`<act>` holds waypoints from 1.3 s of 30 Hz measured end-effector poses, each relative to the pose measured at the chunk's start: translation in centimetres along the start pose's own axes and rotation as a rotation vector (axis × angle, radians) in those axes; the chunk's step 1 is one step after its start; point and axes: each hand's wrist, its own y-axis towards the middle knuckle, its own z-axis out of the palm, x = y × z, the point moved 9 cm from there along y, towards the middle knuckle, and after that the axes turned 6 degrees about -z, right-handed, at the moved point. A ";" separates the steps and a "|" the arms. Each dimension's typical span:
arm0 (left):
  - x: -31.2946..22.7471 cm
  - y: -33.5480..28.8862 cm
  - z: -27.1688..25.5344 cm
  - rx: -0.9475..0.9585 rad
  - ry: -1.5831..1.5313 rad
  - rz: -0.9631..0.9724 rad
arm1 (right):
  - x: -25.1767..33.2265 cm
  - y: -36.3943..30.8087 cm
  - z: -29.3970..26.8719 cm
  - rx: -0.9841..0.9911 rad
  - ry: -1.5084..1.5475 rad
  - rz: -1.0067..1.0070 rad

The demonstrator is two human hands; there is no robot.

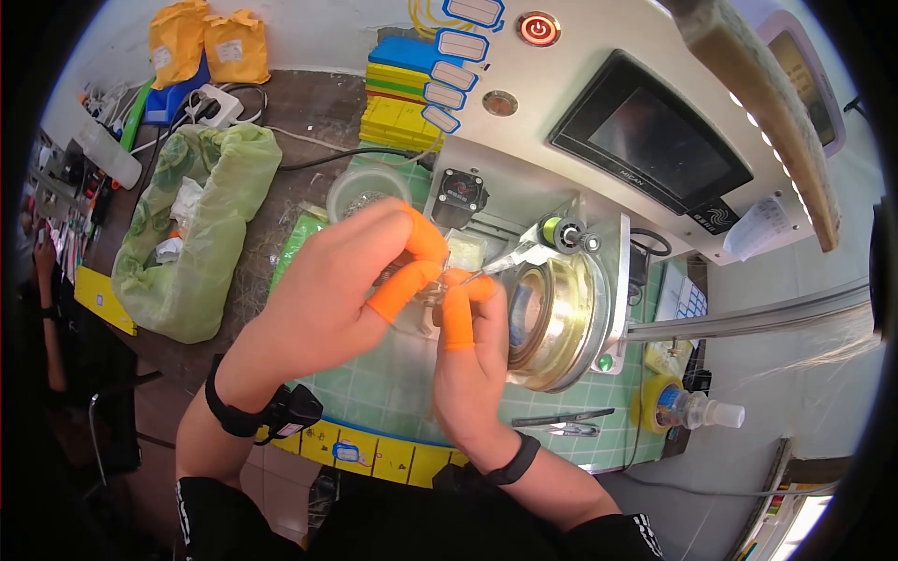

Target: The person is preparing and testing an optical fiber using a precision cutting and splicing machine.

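My left hand (323, 280) and my right hand (472, 379) meet in front of the machine, with orange finger cots on thumb and forefinger. Both are closed in a pinch, fingertips nearly touching. What lies between them is too small and too covered to name; a thin metal tip shows by the right fingertips. Just right of my right hand is a large round spool (566, 323) of clear, yellowish material. Above it sits a small reel of green thread (561, 234). Behind my left hand stands a clear round tub (360, 187), partly hidden by that hand.
The white machine has a dark screen (650, 126) and a lit red power button (539, 29). A green bag-lined bin (220, 234) stands at left. Tweezers (566, 419) lie on the green mat (374, 393) near a clear bottle (697, 409). Yellow blocks (398, 122) are stacked behind.
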 end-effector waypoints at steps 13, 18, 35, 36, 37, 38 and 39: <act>-1.4 -0.2 0.9 0.021 0.155 0.206 | 0.0 -0.7 -1.0 -0.092 -0.064 -0.016; -1.6 -0.3 0.8 -0.017 0.193 0.235 | -0.1 -0.6 -1.3 -0.104 -0.174 0.039; -1.8 -2.5 -0.2 -0.167 0.172 0.367 | 1.3 0.4 -1.8 -0.080 -0.579 -0.378; -1.9 -2.7 -0.6 -0.174 0.178 0.372 | 1.3 0.4 -1.8 -0.087 -0.576 -0.370; -1.9 -2.7 -0.6 -0.141 0.180 0.373 | 1.6 0.3 -1.6 -0.083 -0.573 -0.378; -1.9 -2.7 -0.6 -0.108 0.183 0.374 | 1.5 0.3 -1.6 -0.080 -0.550 -0.327; -1.8 -2.8 -0.8 -0.117 0.192 0.376 | 1.3 0.4 -1.6 -0.072 -0.526 -0.276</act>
